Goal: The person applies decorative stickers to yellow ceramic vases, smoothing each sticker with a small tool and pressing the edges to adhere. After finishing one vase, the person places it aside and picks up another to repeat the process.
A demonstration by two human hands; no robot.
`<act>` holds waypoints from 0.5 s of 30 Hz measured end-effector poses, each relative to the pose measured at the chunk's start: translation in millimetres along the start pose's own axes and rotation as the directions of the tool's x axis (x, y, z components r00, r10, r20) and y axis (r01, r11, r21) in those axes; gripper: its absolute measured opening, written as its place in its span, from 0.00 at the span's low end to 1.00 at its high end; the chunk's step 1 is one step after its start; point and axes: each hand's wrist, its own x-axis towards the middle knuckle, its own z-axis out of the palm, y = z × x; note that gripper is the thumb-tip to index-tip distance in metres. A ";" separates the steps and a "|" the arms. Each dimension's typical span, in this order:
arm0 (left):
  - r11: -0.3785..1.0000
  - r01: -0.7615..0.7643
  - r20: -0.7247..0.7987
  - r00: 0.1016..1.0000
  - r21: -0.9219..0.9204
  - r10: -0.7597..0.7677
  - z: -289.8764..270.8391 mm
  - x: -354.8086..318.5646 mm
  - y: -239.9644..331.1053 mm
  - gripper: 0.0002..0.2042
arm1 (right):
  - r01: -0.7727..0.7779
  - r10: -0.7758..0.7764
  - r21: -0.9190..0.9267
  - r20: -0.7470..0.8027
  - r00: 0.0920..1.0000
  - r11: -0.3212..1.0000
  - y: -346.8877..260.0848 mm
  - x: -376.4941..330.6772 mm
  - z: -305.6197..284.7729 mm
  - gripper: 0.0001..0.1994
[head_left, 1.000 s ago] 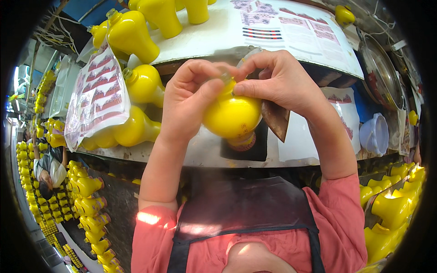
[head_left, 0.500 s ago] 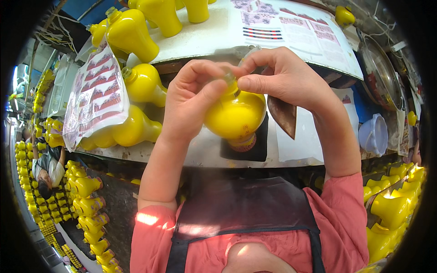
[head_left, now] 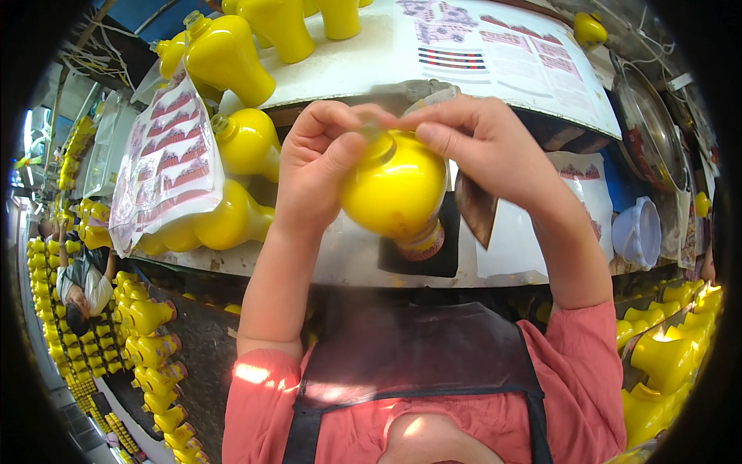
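A glossy yellow bottle (head_left: 394, 193) with a rounded body leans with its neck toward my left, its patterned narrow foot over a black pad (head_left: 440, 251). My left hand (head_left: 321, 158) is closed around the bottle's neck, thumb and forefinger pinching there. A thin dark strip (head_left: 389, 148) shows at the base of the neck. My right hand (head_left: 479, 139) has its thumb and forefinger pinched at the neck's right side. From beneath that hand sticks a brown pointed blade (head_left: 475, 205), apparently held by its curled fingers; its grip is hidden.
Printed decal sheets (head_left: 166, 158) hang at the left, beside several lying yellow bottles (head_left: 232, 216). More bottles (head_left: 232, 58) stand at the back left. A white board (head_left: 371, 58) bears printed sheets. At the right is a pale bucket (head_left: 638, 232). A person (head_left: 85, 290) is at far left.
The bottle has tilted, its neck shifting left and its foot right. Both hands have moved slightly left with the neck, and the brown blade has swung a little left with my right hand.
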 end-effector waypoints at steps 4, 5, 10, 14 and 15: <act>0.999 0.011 -0.032 0.999 -0.036 -0.013 -6.7 -0.2 -8.1 0.08 | 0.197 -0.220 -0.339 -0.032 0.975 0.920 0.3 -25.1 9.4 0.16; 0.999 0.016 -0.041 0.999 -0.039 -0.018 -7.3 -0.6 -9.9 0.08 | 0.236 -0.275 -0.374 -0.055 0.960 0.897 -0.4 -30.6 11.9 0.17; 1.000 0.016 -0.052 0.999 -0.024 -0.017 -8.5 -1.0 -14.3 0.08 | 0.180 -0.247 -0.479 -0.079 0.966 0.859 -4.4 -39.9 22.4 0.18; 0.999 0.031 -0.048 0.998 -0.033 -0.033 -6.4 -1.4 -13.3 0.08 | 0.170 -0.216 -0.419 -0.064 0.974 0.892 -6.4 -38.0 14.4 0.20; 0.999 0.029 -0.052 0.998 -0.023 -0.031 -5.5 -1.9 -13.0 0.08 | 0.158 -0.206 -0.413 -0.074 0.976 0.897 -6.2 -37.3 12.5 0.20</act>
